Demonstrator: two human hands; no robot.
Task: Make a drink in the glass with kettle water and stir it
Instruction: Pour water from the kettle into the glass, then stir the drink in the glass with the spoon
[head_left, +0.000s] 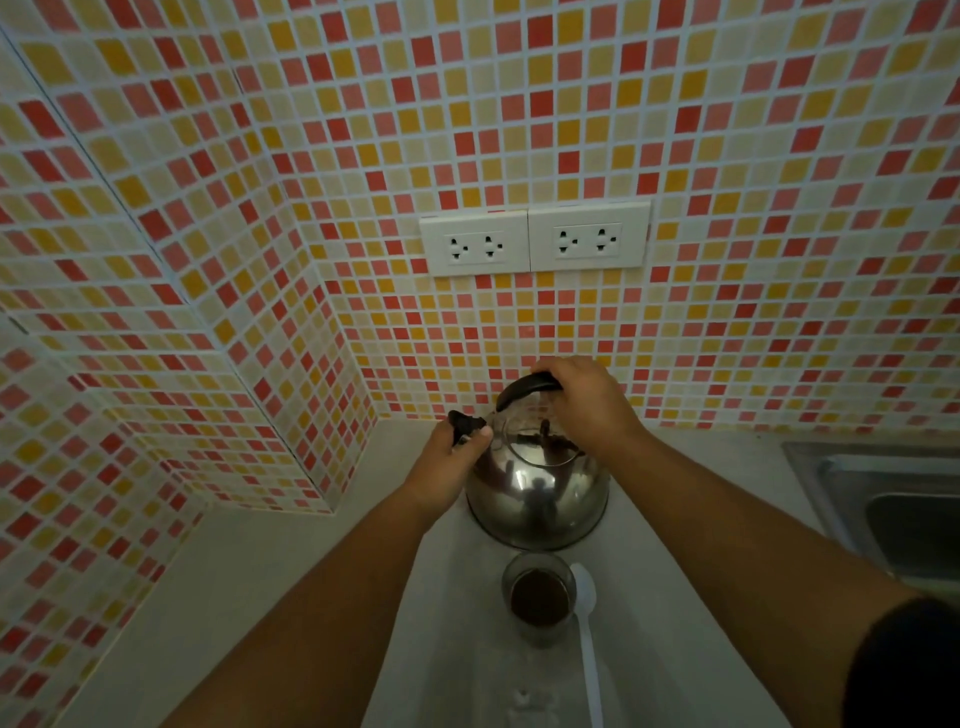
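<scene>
Two hands on kettle (537, 499): right hand (584, 400) wrapped round top handle; left hand (447, 462) pinching black spout cap (465, 423). Glass (540, 597), dark powder inside, stands just nearer the person than kettle; spout points left, so kettle must turn before pouring. Spoon (587, 639) lies beside glass.

The kettle (537, 488) stood close behind the glass (538, 597), blocking the far side. A spoon (587, 623) lay just right of the glass. The counter (291, 571) to the left was open.

The right hand (584, 402) grips the kettle (537, 493) handle; the left hand (449, 460) holds its spout cap above the glass (539, 597) and spoon (589, 639).
</scene>
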